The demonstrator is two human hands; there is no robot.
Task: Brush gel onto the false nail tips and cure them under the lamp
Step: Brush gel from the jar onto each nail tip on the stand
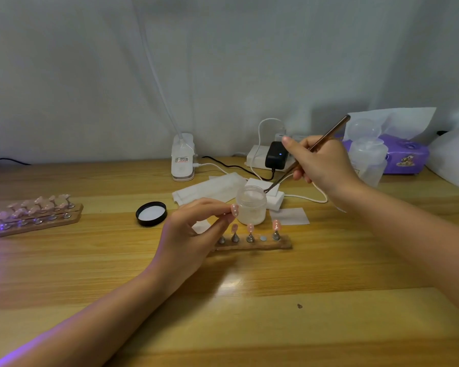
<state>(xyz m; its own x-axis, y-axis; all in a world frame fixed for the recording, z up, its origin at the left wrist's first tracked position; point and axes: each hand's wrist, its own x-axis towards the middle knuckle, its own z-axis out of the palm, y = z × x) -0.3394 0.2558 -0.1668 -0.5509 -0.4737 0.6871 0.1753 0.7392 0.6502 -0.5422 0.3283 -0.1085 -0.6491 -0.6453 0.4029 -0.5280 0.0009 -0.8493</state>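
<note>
Two hands at work: my left hand [196, 229] pinches a pink nail tip [234, 210] on its stand just above the wooden holder [252, 245]; my right hand [321, 162] grips the brush [306, 154], its tip at the rim of the open gel jar [251, 205]; three more tips stand on the holder; black lid [151, 213] lies beside on the wooden table [249, 313]; second rack [37, 215] far left in violet light; pale curtain [90, 75] behind.
</note>
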